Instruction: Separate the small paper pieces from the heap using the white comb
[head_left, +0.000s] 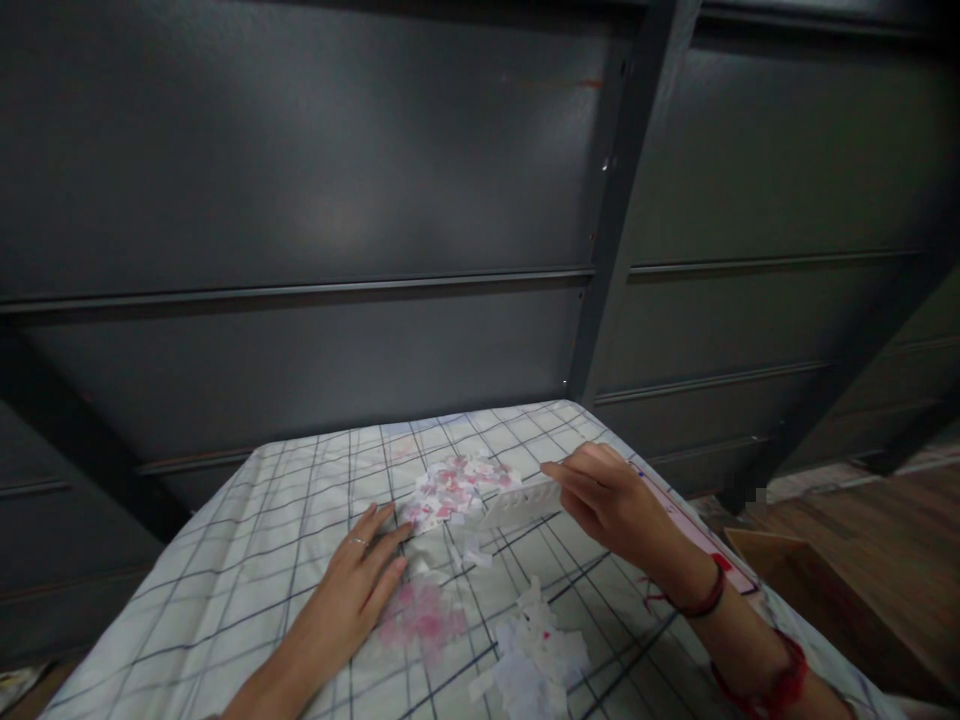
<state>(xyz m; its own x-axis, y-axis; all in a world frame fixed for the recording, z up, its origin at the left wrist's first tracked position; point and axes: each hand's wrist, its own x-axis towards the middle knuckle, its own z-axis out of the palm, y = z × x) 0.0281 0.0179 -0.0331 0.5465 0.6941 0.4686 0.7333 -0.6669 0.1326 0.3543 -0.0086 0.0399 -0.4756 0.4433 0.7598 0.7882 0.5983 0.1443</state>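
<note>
My left hand [352,575] lies palm down on the checked cloth, fingers stretched out and a ring on one of them. Its fingertips reach the near left edge of a heap of small white, pink and red paper pieces [450,490]. My right hand [604,495] is closed in a pinch on the right end of a pale strip [521,502] with a row of small marks or holes. The strip's far end lies against the right side of the heap; its exact kind is unclear. Nearer to me lies a second pile of mostly white scraps [536,655].
A white cloth with dark checks [225,560] covers the table and has a blurred pink patch [424,620]. A pink-and-white flat item [697,525] lies under my right forearm. Dark metal panels [300,370] stand behind; a cardboard box [817,600] is on the floor at right.
</note>
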